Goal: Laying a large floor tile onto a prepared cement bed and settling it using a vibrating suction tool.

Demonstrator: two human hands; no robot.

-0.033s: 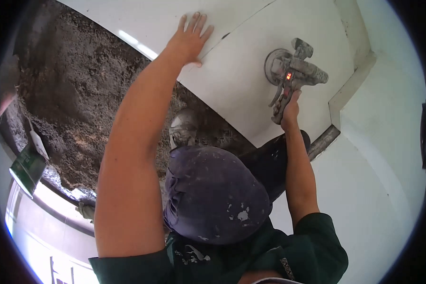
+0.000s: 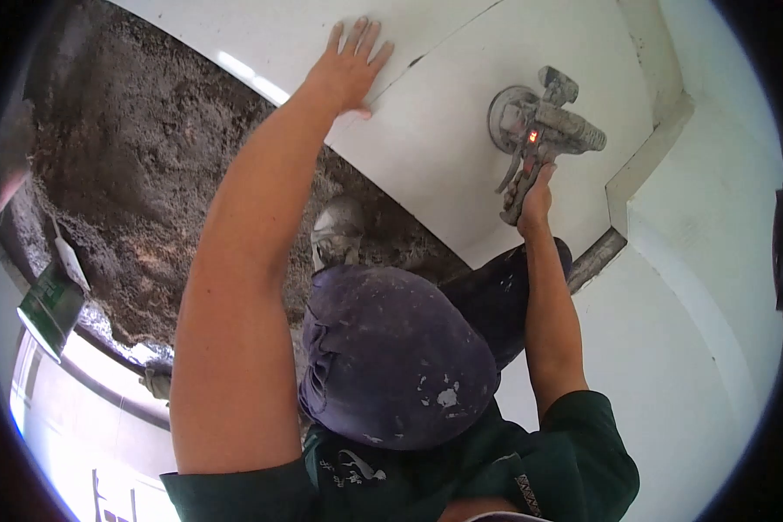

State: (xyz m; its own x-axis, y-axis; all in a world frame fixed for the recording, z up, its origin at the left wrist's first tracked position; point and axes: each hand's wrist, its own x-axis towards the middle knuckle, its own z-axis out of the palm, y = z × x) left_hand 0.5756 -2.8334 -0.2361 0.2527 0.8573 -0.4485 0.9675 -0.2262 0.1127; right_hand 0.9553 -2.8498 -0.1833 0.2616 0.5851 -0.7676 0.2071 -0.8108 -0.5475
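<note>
My left hand lies flat with fingers spread on a large white tile, beside the thin dark joint with the neighbouring white tile. My right hand is wrapped round the handle of a dusty grey suction-cup tile vibrator, which has a small lit red display. Its round suction cup sits on the right-hand tile. The underside of the cup is hidden.
Rough dark mortar spreads left of the tiles' straight edge. My dusty shoe stands on it, near that edge. A green container is at far left, next to a flat pale piece. A pale raised border runs along the right.
</note>
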